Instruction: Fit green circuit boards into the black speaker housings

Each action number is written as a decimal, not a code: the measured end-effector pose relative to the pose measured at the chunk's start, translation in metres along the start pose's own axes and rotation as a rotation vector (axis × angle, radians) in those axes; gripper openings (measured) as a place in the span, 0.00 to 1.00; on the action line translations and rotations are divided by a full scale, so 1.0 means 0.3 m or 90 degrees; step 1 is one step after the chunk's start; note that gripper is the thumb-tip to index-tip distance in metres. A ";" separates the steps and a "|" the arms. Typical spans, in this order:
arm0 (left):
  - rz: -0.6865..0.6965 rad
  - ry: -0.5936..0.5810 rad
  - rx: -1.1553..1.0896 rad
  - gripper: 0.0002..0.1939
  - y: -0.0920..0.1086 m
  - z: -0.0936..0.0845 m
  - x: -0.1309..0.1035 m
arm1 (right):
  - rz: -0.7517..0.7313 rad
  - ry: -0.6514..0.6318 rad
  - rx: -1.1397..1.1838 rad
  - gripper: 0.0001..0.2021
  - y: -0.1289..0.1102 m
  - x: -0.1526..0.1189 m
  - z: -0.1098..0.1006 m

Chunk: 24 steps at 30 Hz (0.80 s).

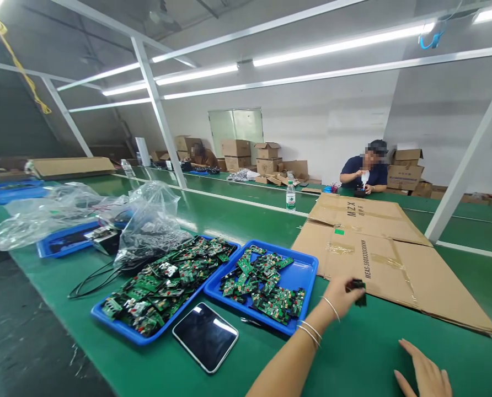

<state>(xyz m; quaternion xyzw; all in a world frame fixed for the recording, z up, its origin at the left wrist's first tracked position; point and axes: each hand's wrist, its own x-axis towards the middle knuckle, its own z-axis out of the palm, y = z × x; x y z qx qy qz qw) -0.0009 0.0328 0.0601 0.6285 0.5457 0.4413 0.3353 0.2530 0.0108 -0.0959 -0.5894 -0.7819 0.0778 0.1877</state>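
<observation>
My left hand (342, 293), with thin bracelets on the wrist, pinches a small dark green circuit board (358, 292) above the table near the cardboard's edge. At the lower right my right hand (427, 375) is partly cut off by the frame, its fingers apart and nothing in them. Left of my left hand lies a blue tray (313, 270) with several loose green circuit boards (281, 302). Beyond it, a second blue tray (124, 335) is heaped with more boards (167, 284).
A tablet (206, 336) and a pen-like tool (251, 322) lie by the trays. Flattened cardboard (362, 259) covers the table's right side. A water bottle (290, 197), plastic bags (150, 220) and black cables (92, 281) are farther off. Two people (368, 171) sit across the tables.
</observation>
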 end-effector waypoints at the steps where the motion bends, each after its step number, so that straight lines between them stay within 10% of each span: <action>1: 0.004 -0.010 -0.027 0.09 -0.014 0.058 -0.011 | 0.004 -0.006 0.025 0.27 -0.020 0.015 0.007; 7: -0.043 0.012 -0.106 0.06 -0.139 0.241 -0.046 | -0.030 0.056 0.097 0.22 -0.111 0.055 -0.006; 16: -0.064 -0.100 -0.159 0.25 -0.185 0.191 0.008 | -0.005 0.046 0.110 0.12 -0.291 0.047 -0.179; 24: -0.152 -0.122 -0.128 0.25 -0.140 0.156 0.028 | -0.091 0.055 -0.067 0.17 -0.274 0.098 -0.103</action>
